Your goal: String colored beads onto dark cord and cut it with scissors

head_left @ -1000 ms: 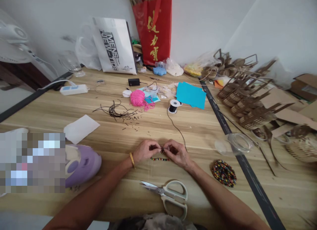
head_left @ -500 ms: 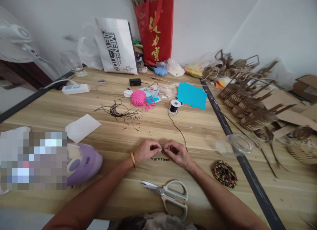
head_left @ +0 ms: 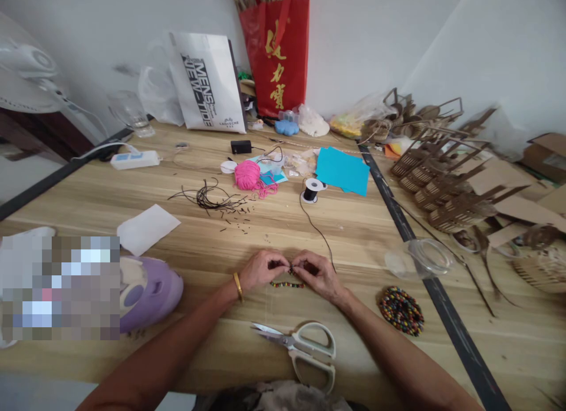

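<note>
My left hand (head_left: 266,266) and my right hand (head_left: 319,274) meet fingertip to fingertip over the wooden table. Both are closed in a pinch on a small dark cord knot between them, part of a beaded bracelet (head_left: 286,285). Its string of multicoloured beads hangs or lies just below the fingers; the fingertips hide most of the knot. A black cord runs from a white spool (head_left: 311,190) down to behind my right hand. White-handled scissors (head_left: 295,347) lie partly spread nearer my body. To the right rests a coil of multicoloured beads (head_left: 401,311).
Cut black cords (head_left: 210,197) and scattered snippets lie beyond my left hand, near pink yarn (head_left: 247,175). Blue sheets (head_left: 342,170) are farther back. A purple object (head_left: 154,290) stands at left. Clear plastic containers (head_left: 420,259) and woven baskets (head_left: 455,204) occupy the right side.
Both hands stay in the same place, with only a slight shift of the fingers at the knot. Nothing else has visibly moved.
</note>
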Demonstrator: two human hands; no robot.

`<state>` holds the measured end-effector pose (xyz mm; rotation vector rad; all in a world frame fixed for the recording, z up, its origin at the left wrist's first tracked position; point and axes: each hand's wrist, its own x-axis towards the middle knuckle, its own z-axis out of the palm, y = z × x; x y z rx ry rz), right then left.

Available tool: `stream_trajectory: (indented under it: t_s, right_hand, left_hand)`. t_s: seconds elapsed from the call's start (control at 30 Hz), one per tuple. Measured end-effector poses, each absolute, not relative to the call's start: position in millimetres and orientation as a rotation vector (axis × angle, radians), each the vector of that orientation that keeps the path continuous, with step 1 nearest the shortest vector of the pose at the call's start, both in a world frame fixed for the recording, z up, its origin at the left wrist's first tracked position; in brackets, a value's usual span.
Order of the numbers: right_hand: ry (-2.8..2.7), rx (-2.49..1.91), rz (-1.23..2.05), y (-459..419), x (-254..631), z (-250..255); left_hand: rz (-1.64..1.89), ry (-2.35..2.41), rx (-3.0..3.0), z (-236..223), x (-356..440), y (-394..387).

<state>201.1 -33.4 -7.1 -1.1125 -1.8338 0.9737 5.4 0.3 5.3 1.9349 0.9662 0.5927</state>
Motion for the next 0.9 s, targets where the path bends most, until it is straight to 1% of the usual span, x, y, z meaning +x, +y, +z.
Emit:
stream_trajectory:
  t_s: [0.9]
  right_hand:
    - [-1.811, -1.133, 1.023, -34.0, 200.7, -9.8]
  left_hand:
    - [0.568, 0.963, 1.953, 6.2, 5.6, 0.3]
